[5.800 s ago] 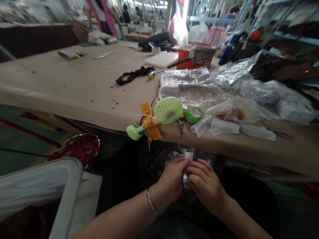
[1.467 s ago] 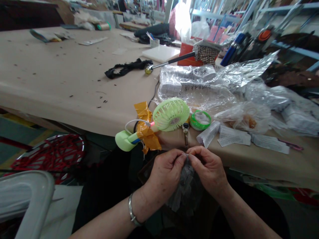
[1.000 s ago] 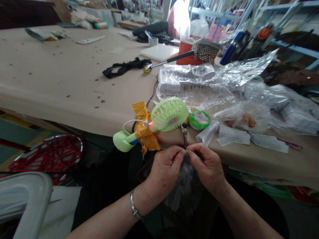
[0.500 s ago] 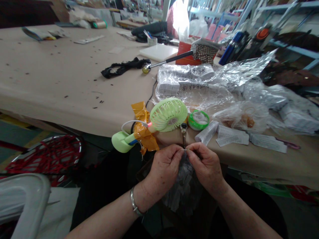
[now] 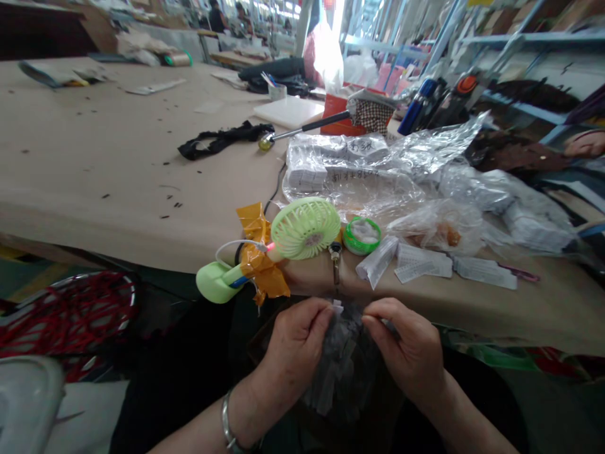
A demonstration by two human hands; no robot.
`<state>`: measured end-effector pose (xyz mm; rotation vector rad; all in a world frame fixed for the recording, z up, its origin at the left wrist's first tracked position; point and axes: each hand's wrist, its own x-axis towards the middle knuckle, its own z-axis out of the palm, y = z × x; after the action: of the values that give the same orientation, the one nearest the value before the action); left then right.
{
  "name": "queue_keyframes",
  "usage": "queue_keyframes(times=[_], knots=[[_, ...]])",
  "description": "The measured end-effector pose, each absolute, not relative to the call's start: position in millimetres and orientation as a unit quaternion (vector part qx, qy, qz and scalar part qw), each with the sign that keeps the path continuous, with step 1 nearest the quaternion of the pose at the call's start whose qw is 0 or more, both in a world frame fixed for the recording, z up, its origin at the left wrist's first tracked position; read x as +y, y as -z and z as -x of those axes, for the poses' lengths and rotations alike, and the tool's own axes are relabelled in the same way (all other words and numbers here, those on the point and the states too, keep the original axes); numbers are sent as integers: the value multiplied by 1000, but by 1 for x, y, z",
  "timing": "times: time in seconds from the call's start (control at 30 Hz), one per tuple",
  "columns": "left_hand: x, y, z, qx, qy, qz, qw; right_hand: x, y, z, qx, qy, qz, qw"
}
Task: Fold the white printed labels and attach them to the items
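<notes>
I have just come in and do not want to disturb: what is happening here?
A person's bare left hand pinches a small white strip. The bare right hand, apart from it, is also pinched; whether it holds anything is unclear. Below them is a heap of thin, pale strips.

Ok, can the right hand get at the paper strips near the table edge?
Probably yes: the paper strips lie on the table just beyond the right hand, with seemingly only the table's near edge to clear.

A factory workshop: long brown-covered worktable (image 5: pixel 118 183), blue metal shelving (image 5: pixel 534 39), people (image 5: pixel 217 20) in the background
</notes>
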<state>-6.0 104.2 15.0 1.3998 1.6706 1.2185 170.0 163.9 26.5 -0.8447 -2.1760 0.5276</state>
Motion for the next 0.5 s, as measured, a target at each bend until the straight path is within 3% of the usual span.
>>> queue_keyframes(times=[0.13,0.2,0.5], knots=[[104,6,10,647,-451,-525,319,183,-23,-184,-864,31,355,356],[104,12,11,650,-457,-517,317,190,-17,-185,-864,87,374,326],[107,-9,-15,606,-479,-424,473,199,-8,-189,-858,70,350,370]])
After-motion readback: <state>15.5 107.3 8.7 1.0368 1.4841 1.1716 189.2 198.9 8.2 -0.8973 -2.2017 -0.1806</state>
